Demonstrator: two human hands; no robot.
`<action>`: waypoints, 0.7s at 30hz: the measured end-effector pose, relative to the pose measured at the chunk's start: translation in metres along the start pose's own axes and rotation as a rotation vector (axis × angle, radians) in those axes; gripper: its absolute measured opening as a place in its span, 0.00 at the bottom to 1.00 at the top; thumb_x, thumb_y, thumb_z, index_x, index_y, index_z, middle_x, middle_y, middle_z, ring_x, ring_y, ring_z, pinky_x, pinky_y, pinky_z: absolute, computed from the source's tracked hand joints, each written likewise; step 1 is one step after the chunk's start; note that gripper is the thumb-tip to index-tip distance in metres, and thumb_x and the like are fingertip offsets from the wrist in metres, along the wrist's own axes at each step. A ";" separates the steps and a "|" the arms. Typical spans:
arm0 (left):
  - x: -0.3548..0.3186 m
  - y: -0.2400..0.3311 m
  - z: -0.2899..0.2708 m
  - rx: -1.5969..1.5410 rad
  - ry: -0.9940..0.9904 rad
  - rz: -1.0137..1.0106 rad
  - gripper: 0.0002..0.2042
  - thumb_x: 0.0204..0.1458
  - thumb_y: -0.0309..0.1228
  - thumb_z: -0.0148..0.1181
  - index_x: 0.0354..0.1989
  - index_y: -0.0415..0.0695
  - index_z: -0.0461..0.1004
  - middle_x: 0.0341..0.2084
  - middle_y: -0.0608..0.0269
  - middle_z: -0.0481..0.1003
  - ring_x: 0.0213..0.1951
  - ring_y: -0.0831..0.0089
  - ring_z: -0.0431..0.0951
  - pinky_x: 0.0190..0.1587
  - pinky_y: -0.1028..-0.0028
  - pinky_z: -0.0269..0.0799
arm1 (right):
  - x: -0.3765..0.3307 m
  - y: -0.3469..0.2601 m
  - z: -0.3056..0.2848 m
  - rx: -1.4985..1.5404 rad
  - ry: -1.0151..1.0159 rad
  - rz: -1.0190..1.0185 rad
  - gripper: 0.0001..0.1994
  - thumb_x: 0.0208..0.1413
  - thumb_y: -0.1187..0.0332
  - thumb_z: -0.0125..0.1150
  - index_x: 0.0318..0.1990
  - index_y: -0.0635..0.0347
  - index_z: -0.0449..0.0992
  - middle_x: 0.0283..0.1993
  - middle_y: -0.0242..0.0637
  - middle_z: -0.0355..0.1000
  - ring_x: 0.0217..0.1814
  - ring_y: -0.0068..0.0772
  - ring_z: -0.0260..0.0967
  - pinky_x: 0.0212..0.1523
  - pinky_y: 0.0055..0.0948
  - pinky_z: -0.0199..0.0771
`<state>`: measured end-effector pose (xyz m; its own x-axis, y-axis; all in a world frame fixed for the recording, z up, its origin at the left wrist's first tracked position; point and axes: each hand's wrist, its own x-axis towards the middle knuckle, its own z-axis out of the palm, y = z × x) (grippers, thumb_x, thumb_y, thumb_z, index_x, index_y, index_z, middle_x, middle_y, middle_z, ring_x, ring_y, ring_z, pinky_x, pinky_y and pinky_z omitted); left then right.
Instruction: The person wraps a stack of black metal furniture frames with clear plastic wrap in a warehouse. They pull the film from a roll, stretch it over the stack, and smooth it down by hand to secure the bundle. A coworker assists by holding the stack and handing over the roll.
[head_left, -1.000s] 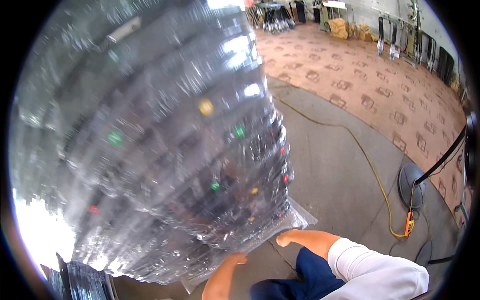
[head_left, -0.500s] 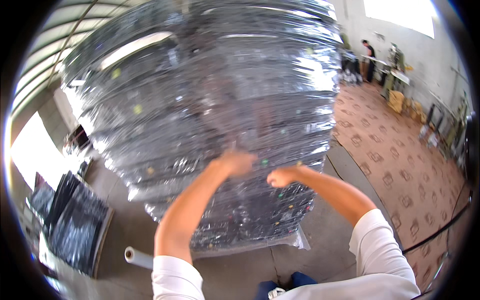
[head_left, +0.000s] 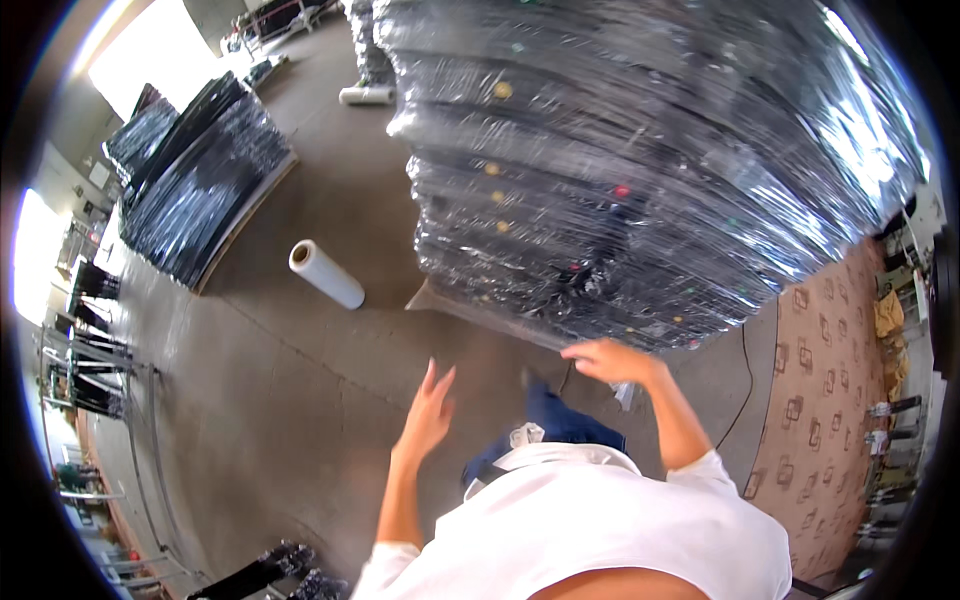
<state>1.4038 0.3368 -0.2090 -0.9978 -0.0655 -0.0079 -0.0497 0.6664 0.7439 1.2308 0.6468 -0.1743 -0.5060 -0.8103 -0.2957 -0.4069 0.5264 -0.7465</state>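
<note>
A tall stack wrapped in clear stretch film (head_left: 560,190) fills the upper right, its dark layers dotted with small coloured spots. My right hand (head_left: 608,360) is at the near lower edge of the stack, fingers stretched out with nothing seen in them; whether it touches the film I cannot tell. My left hand (head_left: 428,412) hangs over the floor, away from the stack, its fingers apart and bare. A white roll of film (head_left: 328,275) with a hollow core is on the floor to the left of the stack.
Another wrapped stack (head_left: 205,180) leans at the far left. A second pale roll (head_left: 367,96) lies behind the big stack. Metal frames (head_left: 100,350) stand along the left, and black wrapped pieces (head_left: 265,572) lie at the lower left. Patterned carpet (head_left: 800,400) covers the right side.
My view has turned left and down, so the stack sits farther right. Both hands have come down from the stack's face, the left one away from it. The film roll now shows fully.
</note>
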 end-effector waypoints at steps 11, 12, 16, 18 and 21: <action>0.034 -0.086 -0.048 0.168 -0.100 -0.398 0.20 0.51 0.27 0.51 0.54 0.47 0.64 0.57 0.49 0.59 0.57 0.53 0.61 0.57 0.63 0.58 | 0.196 0.017 -0.020 -0.099 -0.205 0.095 0.18 0.57 0.63 0.45 0.55 0.55 0.65 0.57 0.40 0.63 0.61 0.39 0.57 0.62 0.41 0.50; 0.073 -0.086 -0.062 0.228 -0.081 -0.340 0.20 0.51 0.26 0.51 0.54 0.47 0.64 0.57 0.50 0.59 0.57 0.54 0.61 0.58 0.61 0.56 | 0.232 0.011 -0.028 -0.165 -0.187 0.070 0.18 0.57 0.63 0.45 0.55 0.54 0.64 0.58 0.39 0.62 0.62 0.37 0.55 0.64 0.43 0.45; 0.212 -0.052 -0.126 0.243 0.042 -0.115 0.20 0.52 0.25 0.49 0.55 0.46 0.63 0.57 0.52 0.60 0.58 0.56 0.60 0.60 0.57 0.51 | 0.336 -0.060 -0.082 -0.188 0.058 -0.306 0.16 0.57 0.65 0.46 0.52 0.58 0.66 0.54 0.44 0.65 0.60 0.40 0.59 0.61 0.43 0.51; 0.256 -0.044 -0.152 0.264 0.108 -0.020 0.20 0.52 0.24 0.49 0.55 0.46 0.63 0.57 0.53 0.60 0.58 0.56 0.60 0.60 0.58 0.51 | 0.374 -0.094 -0.097 -0.070 0.121 -0.459 0.16 0.56 0.67 0.47 0.51 0.59 0.67 0.53 0.45 0.65 0.58 0.42 0.60 0.60 0.42 0.54; 0.271 -0.073 -0.172 0.160 0.153 -0.048 0.19 0.52 0.24 0.49 0.55 0.46 0.63 0.57 0.54 0.60 0.58 0.57 0.59 0.61 0.58 0.50 | 0.429 -0.119 -0.098 0.090 0.109 -0.667 0.14 0.55 0.69 0.49 0.48 0.61 0.69 0.51 0.47 0.67 0.56 0.45 0.62 0.57 0.38 0.57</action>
<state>1.1443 0.1429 -0.1504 -0.9766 -0.2036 0.0698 -0.1152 0.7682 0.6297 0.9875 0.2614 -0.1536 -0.2444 -0.9210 0.3034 -0.5957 -0.1043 -0.7964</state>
